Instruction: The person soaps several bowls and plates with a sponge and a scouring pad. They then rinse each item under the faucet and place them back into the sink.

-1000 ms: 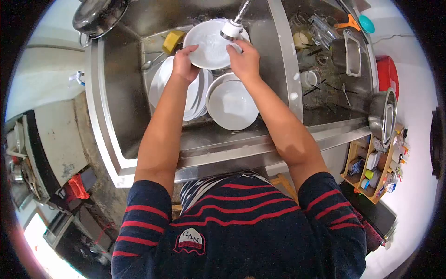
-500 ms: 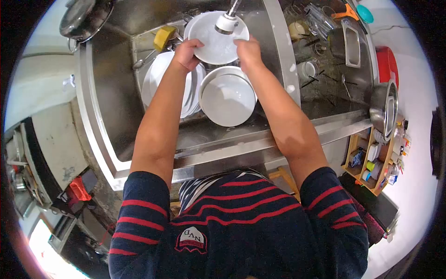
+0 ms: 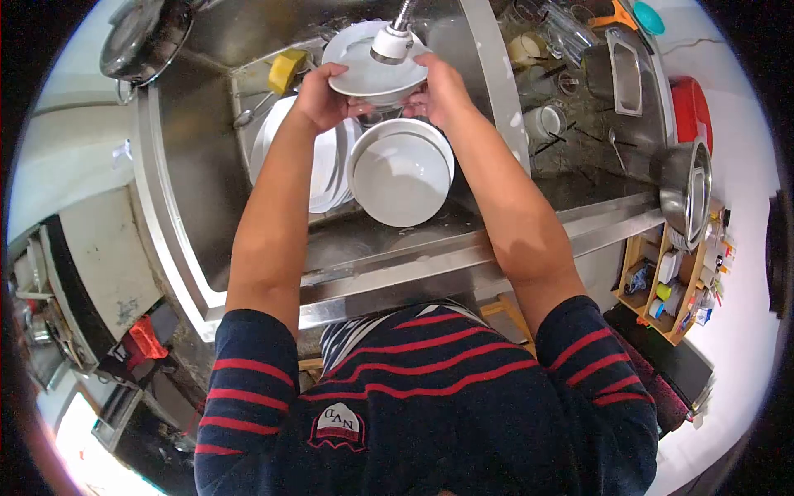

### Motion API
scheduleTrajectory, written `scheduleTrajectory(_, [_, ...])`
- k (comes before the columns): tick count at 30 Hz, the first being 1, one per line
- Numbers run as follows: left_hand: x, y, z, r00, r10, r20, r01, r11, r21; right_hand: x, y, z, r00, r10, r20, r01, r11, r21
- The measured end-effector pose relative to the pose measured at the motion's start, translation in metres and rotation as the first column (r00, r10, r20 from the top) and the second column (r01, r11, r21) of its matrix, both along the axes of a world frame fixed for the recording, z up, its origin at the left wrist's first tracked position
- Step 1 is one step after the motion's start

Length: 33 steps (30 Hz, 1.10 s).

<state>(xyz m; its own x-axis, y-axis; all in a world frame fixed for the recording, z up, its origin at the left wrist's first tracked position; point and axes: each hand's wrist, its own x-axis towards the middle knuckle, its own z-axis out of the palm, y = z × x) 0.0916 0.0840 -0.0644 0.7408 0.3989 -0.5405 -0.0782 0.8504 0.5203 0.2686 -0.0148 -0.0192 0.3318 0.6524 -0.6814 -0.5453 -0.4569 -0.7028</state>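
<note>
A white bowl is held between my two hands below the faucet nozzle, its near rim tipped toward me. My left hand grips its left side, thumb over the rim and fingers underneath. On the right side my right hand holds it the same way. Just in front, a white bowl rests inside another in the sink. Several white plates are stacked beside it, partly behind my left forearm. A yellow sponge lies to the left of my hands.
The steel sink's front edge runs beneath my forearms. In the right basin are glasses, straws, a spoon and a metal container. A dark pot stands at the left rim, and a steel bowl at the right.
The held bowl has tilted, and my fingers now show beneath it. Both hands have shifted slightly left. The stacked dishes stay in place.
</note>
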Motion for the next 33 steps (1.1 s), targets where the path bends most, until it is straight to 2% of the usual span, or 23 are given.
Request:
scheduleTrajectory(2, [-0.007,-0.001,0.001,0.999,-0.007,-0.035,0.008,1.0,0.014,-0.002,0.0,0.001,0.991,0.119,-0.068,-0.124,0.99,-0.07])
scheduleTrajectory(6, [-0.016,-0.005,0.009,0.986,0.059,-0.153,-0.052,0.997,0.052,-0.003,0.001,-0.016,0.988,0.156,-0.004,-0.155,0.979,-0.134])
scheduleTrajectory(8, [-0.018,-0.008,0.024,0.938,0.163,-0.306,-0.108,0.976,0.191,0.003,0.003,-0.04,0.889,0.369,0.271,-0.365,0.929,-0.068])
scheduleTrajectory(9, [-0.019,-0.009,0.027,0.937,0.167,-0.306,-0.111,0.975,0.193,0.002,0.005,-0.043,0.888,0.372,0.271,-0.368,0.927,-0.066])
scheduleTrajectory(11, [-0.02,-0.012,0.032,0.893,0.206,-0.4,-0.066,0.939,0.338,-0.003,0.008,-0.049,0.699,0.485,0.526,-0.46,0.868,-0.188])
scheduleTrajectory(12, [-0.02,-0.013,0.033,0.892,0.209,-0.4,-0.068,0.939,0.338,-0.005,0.011,-0.059,0.698,0.487,0.526,-0.462,0.867,-0.188])
scheduleTrajectory(14, [-0.021,-0.014,0.033,0.859,0.311,-0.407,-0.056,0.847,0.529,-0.01,0.022,-0.081,0.342,0.431,0.835,-0.471,0.847,-0.244])
scheduleTrajectory(15, [-0.022,-0.014,0.03,0.858,0.314,-0.407,-0.057,0.845,0.531,-0.015,0.027,-0.078,0.342,0.43,0.836,-0.474,0.847,-0.242])
scheduleTrajectory(17, [-0.024,-0.011,0.025,0.779,0.492,-0.388,0.03,0.589,0.807,-0.028,0.039,-0.07,0.433,0.448,0.782,-0.512,0.836,-0.196])
scheduleTrajectory(18, [-0.023,-0.016,0.033,0.775,0.497,-0.391,0.033,0.586,0.809,-0.033,0.047,-0.074,0.436,0.447,0.781,-0.516,0.835,-0.19])
scheduleTrajectory(20, [-0.019,-0.032,0.055,0.738,0.648,-0.188,-0.088,0.369,0.925,-0.039,0.065,-0.087,0.611,0.43,0.665,-0.44,0.883,-0.166])
scheduleTrajectory(21, [-0.022,-0.032,0.048,0.767,0.635,-0.093,-0.161,0.33,0.93,-0.039,0.062,-0.075,0.788,0.418,0.451,-0.44,0.896,-0.063])
scheduleTrajectory(22, [-0.025,-0.031,0.041,0.763,0.639,-0.095,-0.158,0.328,0.931,-0.044,0.064,-0.076,0.788,0.422,0.448,-0.445,0.894,-0.059])
scheduleTrajectory(23, [-0.027,-0.03,0.035,0.747,0.663,-0.044,-0.094,0.171,0.981,-0.048,0.064,-0.074,0.892,0.376,0.252,-0.408,0.909,0.086])
scheduleTrajectory(24, [-0.028,-0.031,0.034,0.736,0.677,0.012,-0.027,0.011,1.0,-0.05,0.063,-0.075,0.941,0.336,0.037,-0.335,0.917,0.215])
scheduleTrajectory(26, [-0.031,-0.036,0.033,0.743,0.669,0.013,-0.019,0.002,1.0,-0.049,0.064,-0.076,0.929,0.364,0.067,-0.37,0.908,0.196])
scheduleTrajectory(28, [-0.033,-0.039,0.039,0.761,0.647,0.041,0.084,-0.161,0.983,-0.045,0.066,-0.081,0.914,0.395,0.094,-0.406,0.897,0.175])
scheduleTrajectory(31, [-0.032,-0.039,0.031,0.765,0.644,0.015,0.083,-0.122,0.989,-0.037,0.067,-0.079,0.887,0.438,0.143,-0.457,0.877,0.148])
scheduleTrajectory(32, [-0.03,-0.038,0.027,0.765,0.644,0.018,0.079,-0.122,0.989,-0.036,0.064,-0.079,0.891,0.407,0.202,-0.432,0.896,0.099])
scheduleTrajectory(33, [-0.027,-0.037,0.024,0.751,0.66,0.034,0.015,-0.068,0.998,-0.033,0.062,-0.08,0.889,0.375,0.262,-0.401,0.915,0.052])
